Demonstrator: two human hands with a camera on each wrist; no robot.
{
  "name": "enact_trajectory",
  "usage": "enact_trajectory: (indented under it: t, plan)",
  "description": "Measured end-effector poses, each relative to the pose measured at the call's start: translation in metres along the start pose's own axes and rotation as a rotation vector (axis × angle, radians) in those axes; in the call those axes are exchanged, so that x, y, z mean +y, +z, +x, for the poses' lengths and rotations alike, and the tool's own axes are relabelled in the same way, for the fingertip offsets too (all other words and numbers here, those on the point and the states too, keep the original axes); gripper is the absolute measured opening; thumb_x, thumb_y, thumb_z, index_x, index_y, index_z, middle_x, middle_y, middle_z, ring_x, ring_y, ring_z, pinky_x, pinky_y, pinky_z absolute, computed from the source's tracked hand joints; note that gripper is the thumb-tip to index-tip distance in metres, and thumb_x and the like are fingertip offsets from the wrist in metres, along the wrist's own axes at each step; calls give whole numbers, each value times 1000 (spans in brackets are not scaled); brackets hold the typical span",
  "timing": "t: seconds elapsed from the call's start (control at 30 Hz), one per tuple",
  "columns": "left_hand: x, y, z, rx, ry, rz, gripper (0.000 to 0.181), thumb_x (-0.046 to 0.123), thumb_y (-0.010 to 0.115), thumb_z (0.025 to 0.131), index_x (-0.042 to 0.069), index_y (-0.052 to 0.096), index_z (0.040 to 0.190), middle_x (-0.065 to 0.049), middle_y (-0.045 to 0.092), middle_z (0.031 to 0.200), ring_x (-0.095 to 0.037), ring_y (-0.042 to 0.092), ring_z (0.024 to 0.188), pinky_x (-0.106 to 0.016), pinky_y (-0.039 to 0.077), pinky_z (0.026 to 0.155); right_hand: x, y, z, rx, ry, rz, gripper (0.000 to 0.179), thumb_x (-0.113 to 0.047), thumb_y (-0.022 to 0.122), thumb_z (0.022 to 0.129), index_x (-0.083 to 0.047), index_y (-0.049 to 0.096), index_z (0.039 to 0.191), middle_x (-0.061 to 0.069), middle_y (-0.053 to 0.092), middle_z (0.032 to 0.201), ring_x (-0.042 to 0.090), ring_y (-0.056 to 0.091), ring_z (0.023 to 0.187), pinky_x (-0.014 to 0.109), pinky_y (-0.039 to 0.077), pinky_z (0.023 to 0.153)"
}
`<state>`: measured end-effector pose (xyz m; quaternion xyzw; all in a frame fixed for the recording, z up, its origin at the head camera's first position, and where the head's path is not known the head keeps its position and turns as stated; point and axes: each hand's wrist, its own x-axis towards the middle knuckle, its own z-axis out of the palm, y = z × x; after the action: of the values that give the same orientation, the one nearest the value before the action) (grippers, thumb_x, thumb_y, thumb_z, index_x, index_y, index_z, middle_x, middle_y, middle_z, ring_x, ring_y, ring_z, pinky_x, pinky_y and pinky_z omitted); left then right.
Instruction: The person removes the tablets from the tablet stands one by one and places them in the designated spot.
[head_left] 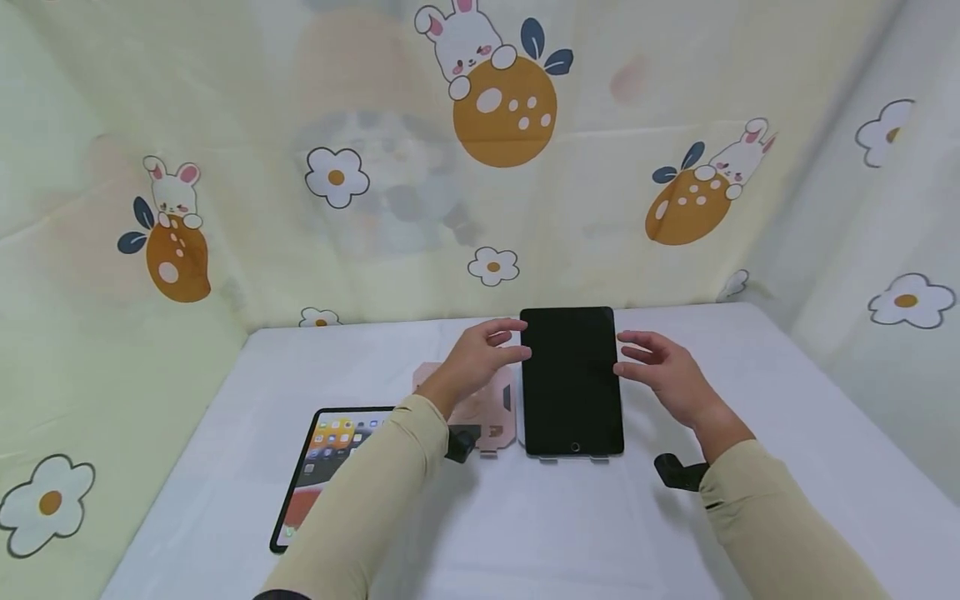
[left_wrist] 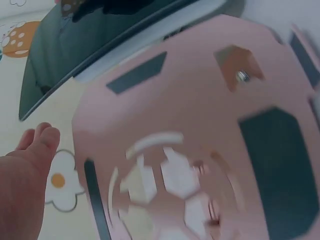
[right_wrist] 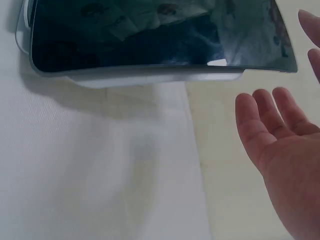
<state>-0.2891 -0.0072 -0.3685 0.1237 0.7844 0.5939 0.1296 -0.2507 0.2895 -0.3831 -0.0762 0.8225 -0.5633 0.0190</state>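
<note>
Black tablet (head_left: 573,383) sits between hands: just right of left hand (head_left: 477,354), just left of right hand (head_left: 666,377). Long axis runs front to back between palms. Neither hand plainly nearer. Both sets of fingers loosely spread, gripping nothing.

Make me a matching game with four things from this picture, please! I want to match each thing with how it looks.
Things:
1. tablet on the left
2. table
3. plate with cut-outs
4. tablet on the right

Looks:
A. mostly pink
B. all dark in front
C. colourful in front
D. white

Pairs: 1-C, 2-D, 3-A, 4-B
</note>
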Motion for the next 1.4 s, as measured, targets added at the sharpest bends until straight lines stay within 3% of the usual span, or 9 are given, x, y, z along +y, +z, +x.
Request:
enact_trajectory:
  t: [0.17, 0.23, 0.33, 0.43, 0.53, 0.77, 1.0, 1.27, 1.4]
  plan:
    - [-1, 13, 13, 1, -17, -20, 43, 23, 75, 91, 26, 64, 132, -1, 44, 152, -21, 41, 139, -44, 42, 106, 7, 2, 7, -37, -5, 93, 57, -11, 64, 99, 5, 37, 146, 26, 34, 154, 42, 35, 140, 32, 44, 103]
    - [-1, 17, 17, -7, -23, -29, 42, 22, 75, 92, 26, 64, 132, 0, 42, 153, -22, 41, 139, -45, 42, 106, 8, 3, 10, -47, -1, 119, 57, -10, 63, 99, 4, 36, 147, 26, 34, 153, 42, 36, 138, 27, 46, 99]
    - [-2, 20, 20, -24, -31, -33, 41, 20, 74, 92, 27, 65, 131, 2, 42, 153, -23, 41, 138, -47, 41, 106, 9, 4, 14, -52, 16, 147, 58, -10, 63, 99, 2, 34, 149, 26, 31, 155, 43, 34, 139, 39, 41, 106]
    - [-3, 21, 23, -39, -29, -23, 40, 19, 74, 92, 28, 65, 130, 3, 45, 149, -24, 44, 133, -48, 41, 106, 9, 6, 18, -54, 36, 179, 60, -10, 63, 98, 1, 33, 149, 26, 26, 156, 43, 30, 140, 57, 28, 112]
    - [-4, 23, 26, -47, -18, -9, 40, 19, 74, 92, 28, 65, 130, 3, 48, 146, -23, 48, 128, -47, 41, 106, 10, 10, 22, -54, 55, 224, 61, -10, 63, 98, 1, 31, 149, 27, 24, 155, 40, 34, 134, 64, 22, 112]
    - [-2, 27, 28, -37, -34, -27, 39, 18, 72, 93, 23, 66, 131, -3, 46, 149, -25, 46, 130, -48, 38, 109, 12, 16, 27, -41, 65, 265, 59, -11, 61, 99, 1, 31, 149, 21, 41, 136, 18, 52, 108, 52, 32, 103]
    - [-1, 27, 29, -20, -43, -60, 39, 17, 73, 93, 23, 67, 130, -2, 44, 152, -27, 38, 139, -50, 34, 111, 10, 16, 29, -33, 71, 222, 60, -14, 61, 99, 1, 32, 150, 19, 43, 134, 19, 49, 105, 42, 36, 94]
    - [4, 29, 28, -24, -33, -57, 38, 15, 73, 92, 24, 68, 128, -1, 45, 151, -25, 46, 131, -50, 37, 109, 2, 11, 24, -19, 56, 175, 62, -11, 62, 99, 2, 33, 151, 26, 39, 142, 20, 51, 111, 56, 30, 111]
    - [6, 31, 27, -32, -29, -72, 37, 17, 73, 92, 26, 68, 127, -1, 46, 149, -24, 50, 127, -49, 41, 106, -2, 5, 20, -7, 37, 136, 60, -11, 62, 99, 2, 34, 150, 21, 44, 133, 15, 54, 104, 44, 41, 103]
